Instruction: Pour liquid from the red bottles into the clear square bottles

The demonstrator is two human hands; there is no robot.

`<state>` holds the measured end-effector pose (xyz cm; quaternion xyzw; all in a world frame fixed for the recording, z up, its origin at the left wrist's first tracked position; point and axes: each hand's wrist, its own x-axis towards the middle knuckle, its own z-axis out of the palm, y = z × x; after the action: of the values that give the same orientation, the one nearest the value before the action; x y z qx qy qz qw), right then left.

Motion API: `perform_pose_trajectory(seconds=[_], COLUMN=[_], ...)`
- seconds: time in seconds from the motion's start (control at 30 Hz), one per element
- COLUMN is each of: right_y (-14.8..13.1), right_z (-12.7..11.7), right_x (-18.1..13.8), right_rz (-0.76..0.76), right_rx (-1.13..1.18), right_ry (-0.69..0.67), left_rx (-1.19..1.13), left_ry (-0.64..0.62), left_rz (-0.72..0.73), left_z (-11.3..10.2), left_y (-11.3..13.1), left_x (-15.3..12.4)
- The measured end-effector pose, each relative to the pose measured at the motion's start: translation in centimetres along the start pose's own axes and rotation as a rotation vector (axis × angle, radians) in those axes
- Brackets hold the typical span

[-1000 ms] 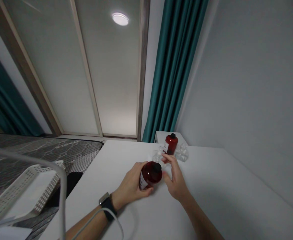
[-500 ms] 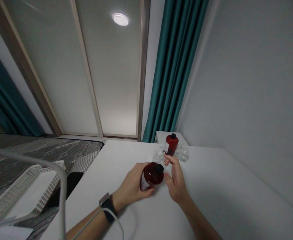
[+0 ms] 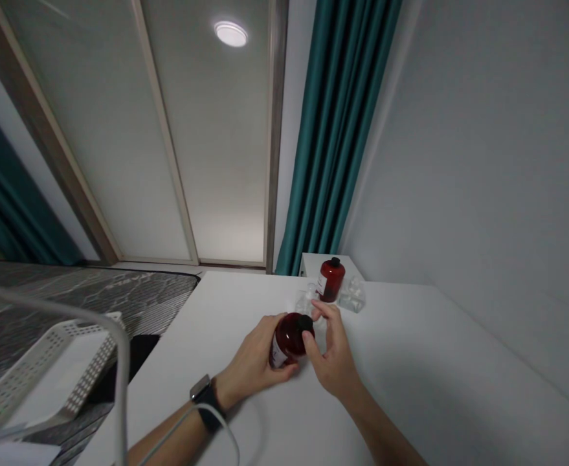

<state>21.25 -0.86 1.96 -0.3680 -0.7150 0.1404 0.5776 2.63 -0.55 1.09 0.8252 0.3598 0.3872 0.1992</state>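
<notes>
A dark red bottle (image 3: pixel 289 335) with a white label and a black cap (image 3: pixel 305 322) is tilted over the white table, its cap toward the right. My left hand (image 3: pixel 257 353) is wrapped around its body from the left, fingers behind and thumb in front. At the cap is my right hand (image 3: pixel 333 353), its thumb against the near side and its fingers curled by the far side. Behind my hands stands a second red bottle (image 3: pixel 331 279) with a black cap. Clear plastic pieces (image 3: pixel 352 294) lie beside it, and another clear piece (image 3: pixel 305 299) is partly behind my right fingers.
The white table (image 3: pixel 226 310) runs up to the grey wall on the right. A white perforated basket (image 3: pixel 55 362) sits low at the left, with a black object (image 3: pixel 131 362) next to it. A pale cable (image 3: pixel 122 388) crosses the left foreground. Teal curtains (image 3: pixel 337 129) hang behind.
My right hand has moved left onto the cap of the held bottle, its thumb now touching it. The left hand keeps its hold. The view has shifted slightly.
</notes>
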Motion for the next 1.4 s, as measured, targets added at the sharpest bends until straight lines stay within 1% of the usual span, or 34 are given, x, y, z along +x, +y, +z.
perform_pose_trajectory(seconds=[0.1,0.23,0.27,0.4,0.53,0.67,0.77,0.9,1.0,1.1,1.27,1.4], right_y=[-0.2,-1.0,-1.0,-0.7,-0.3,-0.5,-0.4,1.1,3.0,5.0,7.4,8.5], right_z=[0.3,0.5,0.5,0.4,0.3,0.0,-0.1,-0.3,-0.7,-1.5,-3.3,-4.5], right_x=[-0.3,-0.4,-0.3,0.0,0.2,0.2,0.2,0.1,0.2,0.5,0.7,-0.1], right_rz=[-0.011,-0.001,0.003,0.022,0.002,0.004,0.027,0.106,0.172,0.186,0.222,0.267], right_rx=[0.057,0.117,0.101,0.013,0.034,0.055,0.073,0.069,0.043,0.016,-0.056,-0.13], right_ry=[-0.023,-0.1,-0.096,-0.007,-0.028,-0.049,-0.007,0.074,0.13,0.15,0.104,-0.007], left_rx=[-0.016,-0.017,-0.015,-0.005,-0.005,-0.033,-0.055,-0.085,-0.131,-0.178,-0.202,-0.213], left_ry=[0.004,-0.002,-0.005,-0.016,0.003,0.007,-0.007,0.011,0.011,-0.008,-0.025,-0.037], left_rz=[-0.009,-0.004,0.002,-0.001,-0.009,-0.014,-0.017,-0.05,-0.083,-0.085,-0.114,-0.135], left_z=[0.0,0.1,0.1,0.1,0.1,0.1,0.0,0.1,0.0,-0.2,-0.5,-0.6], left_y=[0.0,0.0,0.1,0.1,-0.2,-0.4,-0.5,-1.3,-1.9,-2.1,-1.7,-1.5], left_x=[0.0,0.0,0.0,0.0,0.0,0.0,-0.1,-0.3,-0.3,-0.2,0.1,0.2])
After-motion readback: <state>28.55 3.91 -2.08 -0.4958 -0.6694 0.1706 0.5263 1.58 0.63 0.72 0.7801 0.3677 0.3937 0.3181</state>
